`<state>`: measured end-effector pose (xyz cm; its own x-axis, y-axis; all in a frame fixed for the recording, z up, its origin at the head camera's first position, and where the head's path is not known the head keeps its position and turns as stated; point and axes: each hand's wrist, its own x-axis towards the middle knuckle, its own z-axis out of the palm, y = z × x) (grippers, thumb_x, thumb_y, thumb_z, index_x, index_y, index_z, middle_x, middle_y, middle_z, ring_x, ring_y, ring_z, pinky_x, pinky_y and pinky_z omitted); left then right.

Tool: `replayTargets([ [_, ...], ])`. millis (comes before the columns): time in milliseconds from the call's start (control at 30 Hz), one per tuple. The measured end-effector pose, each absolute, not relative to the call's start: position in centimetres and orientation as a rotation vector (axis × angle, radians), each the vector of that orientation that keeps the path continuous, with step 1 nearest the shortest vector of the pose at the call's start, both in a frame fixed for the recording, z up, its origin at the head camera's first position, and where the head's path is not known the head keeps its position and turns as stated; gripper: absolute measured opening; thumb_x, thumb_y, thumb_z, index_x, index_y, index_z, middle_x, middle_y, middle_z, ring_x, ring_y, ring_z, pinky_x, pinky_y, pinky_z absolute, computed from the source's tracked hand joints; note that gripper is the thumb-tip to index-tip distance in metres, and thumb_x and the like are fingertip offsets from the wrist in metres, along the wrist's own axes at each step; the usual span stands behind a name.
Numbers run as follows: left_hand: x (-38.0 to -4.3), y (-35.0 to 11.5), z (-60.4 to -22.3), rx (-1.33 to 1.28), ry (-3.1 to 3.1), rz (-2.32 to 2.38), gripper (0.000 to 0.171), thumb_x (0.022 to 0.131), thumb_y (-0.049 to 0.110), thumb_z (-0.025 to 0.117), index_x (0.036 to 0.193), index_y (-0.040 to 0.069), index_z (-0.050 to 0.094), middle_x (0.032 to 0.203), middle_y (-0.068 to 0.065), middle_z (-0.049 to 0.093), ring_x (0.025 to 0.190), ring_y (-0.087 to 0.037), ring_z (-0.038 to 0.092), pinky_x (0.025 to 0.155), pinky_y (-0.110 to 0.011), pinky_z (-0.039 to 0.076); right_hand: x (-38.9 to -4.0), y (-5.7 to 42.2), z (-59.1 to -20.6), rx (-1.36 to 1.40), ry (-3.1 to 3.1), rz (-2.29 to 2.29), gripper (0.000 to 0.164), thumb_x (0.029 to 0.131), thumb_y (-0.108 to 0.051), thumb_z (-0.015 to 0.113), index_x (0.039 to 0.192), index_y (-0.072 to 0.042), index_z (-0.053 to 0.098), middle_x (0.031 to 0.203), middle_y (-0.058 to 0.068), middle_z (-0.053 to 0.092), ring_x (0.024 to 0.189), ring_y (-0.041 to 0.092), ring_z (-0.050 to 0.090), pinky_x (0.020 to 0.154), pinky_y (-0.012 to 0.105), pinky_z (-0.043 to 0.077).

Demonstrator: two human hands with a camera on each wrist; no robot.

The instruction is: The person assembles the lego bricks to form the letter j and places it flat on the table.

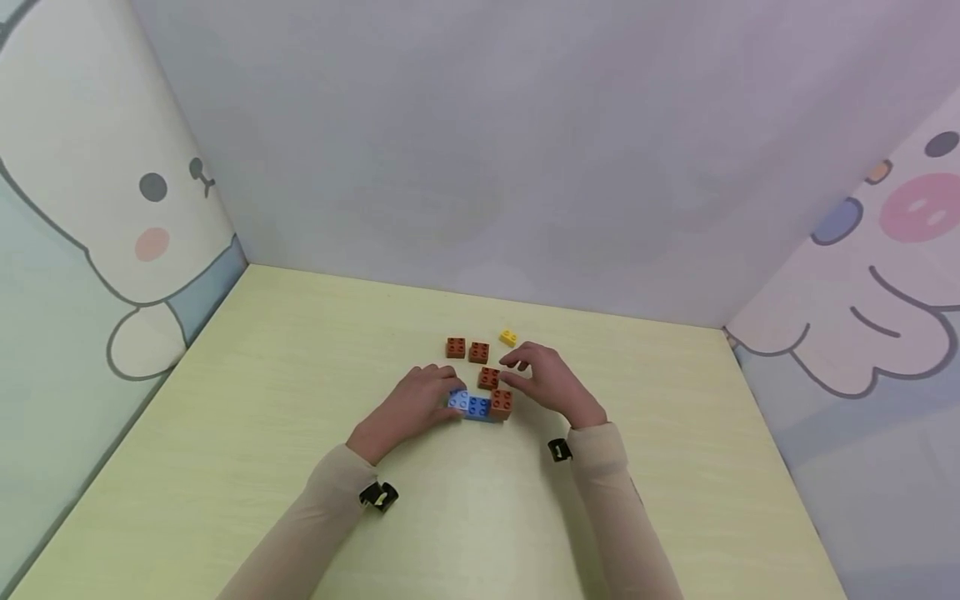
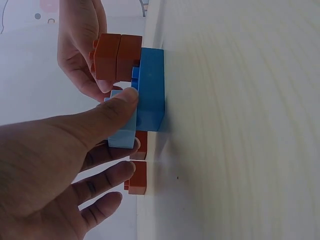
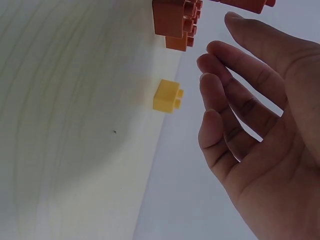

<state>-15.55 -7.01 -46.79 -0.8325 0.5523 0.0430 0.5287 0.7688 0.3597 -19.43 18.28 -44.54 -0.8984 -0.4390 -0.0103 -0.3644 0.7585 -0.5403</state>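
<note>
My left hand [image 1: 417, 404] pinches a light blue brick [image 2: 121, 132] between thumb and fingers, at the left end of a longer blue brick [image 2: 151, 90] lying on the table. Two brown bricks [image 2: 117, 57] are stacked on the blue brick's right end. Just right of them, my right hand [image 1: 551, 383] hovers with loosely bent fingers and nothing between them. Its thumb and fingertips are beside a single brown brick [image 1: 489, 378] standing right behind the blue one. In the right wrist view the palm and all the fingers show.
Farther back stand two more brown bricks, one on the left [image 1: 456, 347] and one beside it [image 1: 479, 352]. A small yellow brick [image 1: 509, 337] lies beyond the right hand. The pale table [image 1: 300, 333] meets a grey wall [image 1: 450, 167] at the back.
</note>
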Motion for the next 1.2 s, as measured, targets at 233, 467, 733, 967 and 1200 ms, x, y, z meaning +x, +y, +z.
replayTargets([
  [233, -15.4, -7.0, -46.6, 0.874, 2.880, 0.572, 0.039, 0.091, 0.038, 0.077, 0.121, 0.014, 0.072, 0.114, -0.002, 0.070, 0.103, -0.021, 0.062, 0.090, -0.042, 0.050, -20.1, 17.9, -45.3, -0.617, 2.792, -0.815, 0.026, 0.094, -0.031, 0.074, 0.115, -0.016, 0.076, 0.112, 0.000, 0.074, 0.099, 0.016, 0.066, 0.089, 0.038, 0.056],
  [467, -15.3, -7.0, -46.7, 0.883, 2.883, 0.579, 0.040, 0.091, 0.038, 0.076, 0.122, 0.014, 0.072, 0.115, -0.002, 0.070, 0.105, -0.021, 0.062, 0.090, -0.042, 0.050, -20.3, 17.5, -45.6, -0.637, 2.765, -0.819, 0.029, 0.093, -0.030, 0.076, 0.116, -0.013, 0.076, 0.112, 0.000, 0.076, 0.098, 0.015, 0.065, 0.088, 0.036, 0.056],
  [733, -15.4, -7.0, -46.7, 0.894, 2.891, 0.563, 0.041, 0.090, 0.041, 0.076, 0.122, 0.015, 0.072, 0.116, -0.001, 0.070, 0.105, -0.020, 0.062, 0.090, -0.041, 0.050, -20.6, 17.3, -46.1, -0.677, 2.751, -0.801, 0.027, 0.092, -0.028, 0.077, 0.116, -0.014, 0.076, 0.110, 0.000, 0.076, 0.097, 0.015, 0.065, 0.088, 0.035, 0.056],
  [967, -15.5, -7.1, -46.8, 0.907, 2.900, 0.555, 0.042, 0.090, 0.041, 0.076, 0.122, 0.015, 0.072, 0.114, 0.000, 0.070, 0.102, -0.019, 0.062, 0.088, -0.040, 0.050, -20.5, 17.3, -46.2, -0.684, 2.740, -0.804, 0.027, 0.092, -0.027, 0.076, 0.116, -0.015, 0.076, 0.109, -0.001, 0.075, 0.095, 0.014, 0.065, 0.087, 0.034, 0.055],
  [1200, -15.6, -7.0, -47.0, 0.895, 2.898, 0.561, 0.042, 0.090, 0.041, 0.076, 0.123, 0.015, 0.072, 0.115, -0.001, 0.070, 0.104, -0.020, 0.062, 0.090, -0.041, 0.050, -20.4, 17.6, -46.3, -0.694, 2.746, -0.818, 0.026, 0.093, -0.027, 0.075, 0.116, -0.015, 0.076, 0.108, -0.001, 0.075, 0.095, 0.014, 0.065, 0.087, 0.035, 0.055],
])
